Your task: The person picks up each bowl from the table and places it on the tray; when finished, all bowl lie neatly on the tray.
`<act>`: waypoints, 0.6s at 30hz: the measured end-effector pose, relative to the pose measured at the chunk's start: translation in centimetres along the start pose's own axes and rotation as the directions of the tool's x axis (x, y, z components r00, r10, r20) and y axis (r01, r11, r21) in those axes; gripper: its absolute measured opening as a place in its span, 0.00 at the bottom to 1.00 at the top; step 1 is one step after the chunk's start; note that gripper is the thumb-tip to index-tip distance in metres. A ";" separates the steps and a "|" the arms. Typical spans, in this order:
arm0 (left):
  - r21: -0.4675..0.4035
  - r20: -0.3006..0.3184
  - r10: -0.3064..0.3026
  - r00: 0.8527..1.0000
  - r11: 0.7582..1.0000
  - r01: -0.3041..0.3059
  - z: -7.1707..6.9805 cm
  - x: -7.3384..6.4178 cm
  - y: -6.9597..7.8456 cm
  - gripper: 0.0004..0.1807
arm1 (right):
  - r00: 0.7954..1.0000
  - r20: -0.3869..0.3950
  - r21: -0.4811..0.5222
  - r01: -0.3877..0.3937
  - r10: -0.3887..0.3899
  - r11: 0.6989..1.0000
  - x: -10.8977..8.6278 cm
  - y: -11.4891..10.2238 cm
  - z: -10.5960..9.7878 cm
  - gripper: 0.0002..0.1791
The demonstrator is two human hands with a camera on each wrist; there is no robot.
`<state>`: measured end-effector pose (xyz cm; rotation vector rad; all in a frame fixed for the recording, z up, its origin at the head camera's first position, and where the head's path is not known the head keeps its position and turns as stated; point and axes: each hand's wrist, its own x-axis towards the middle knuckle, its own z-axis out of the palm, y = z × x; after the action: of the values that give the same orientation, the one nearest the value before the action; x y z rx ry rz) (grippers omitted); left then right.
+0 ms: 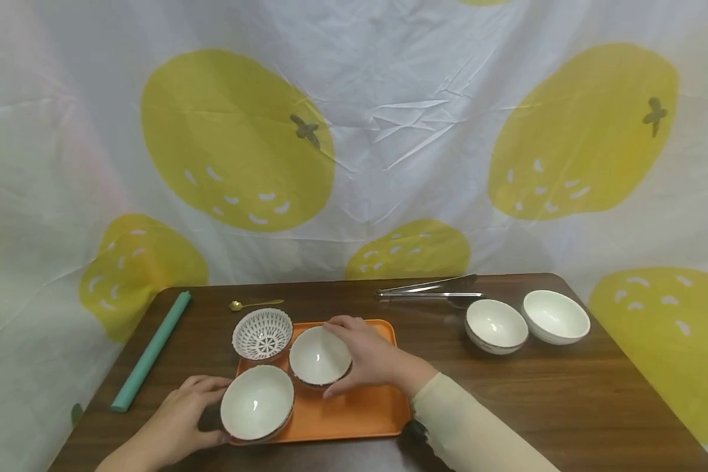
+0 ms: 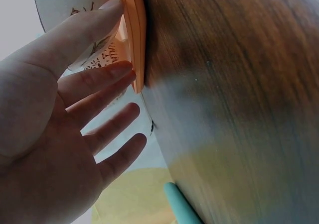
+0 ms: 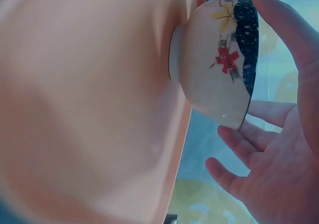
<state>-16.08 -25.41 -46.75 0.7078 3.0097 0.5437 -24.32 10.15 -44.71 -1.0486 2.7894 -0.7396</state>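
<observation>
On the orange tray sit three bowls. My right hand grips a white bowl across its rim, thumb on one side and fingers on the other. The right wrist view shows red and yellow flowers and a dark band on that bowl's outside, with its foot close to the tray. My left hand is at the left side of the front white bowl, its fingers spread and fairly straight, thumb by the tray edge. Behind that bowl stands a bowl patterned inside, at the tray's back left corner.
A green roll lies along the table's left side. A small gold spoon lies behind the tray. Metal tongs lie at the back, left of a white bowl and another white bowl. A patterned curtain hangs behind.
</observation>
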 end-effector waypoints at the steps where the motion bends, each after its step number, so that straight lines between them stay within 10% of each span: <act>1: 0.001 -0.002 0.001 1.000 1.000 -0.001 0.0 0.0 0.0 0.38 | 1.000 0.000 0.001 -0.001 0.001 1.000 -0.2 0.1 -0.1 0.66; 18: -0.044 0.072 -0.057 0.996 0.997 0.061 -0.2 0.3 0.0 0.39 | 0.973 -0.226 -0.034 -0.054 0.045 0.998 -7.9 5.4 -4.8 0.39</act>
<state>-16.38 -25.36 -46.57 0.6196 2.9319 0.5715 -22.61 20.69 -43.73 -0.9519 3.0198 -0.8498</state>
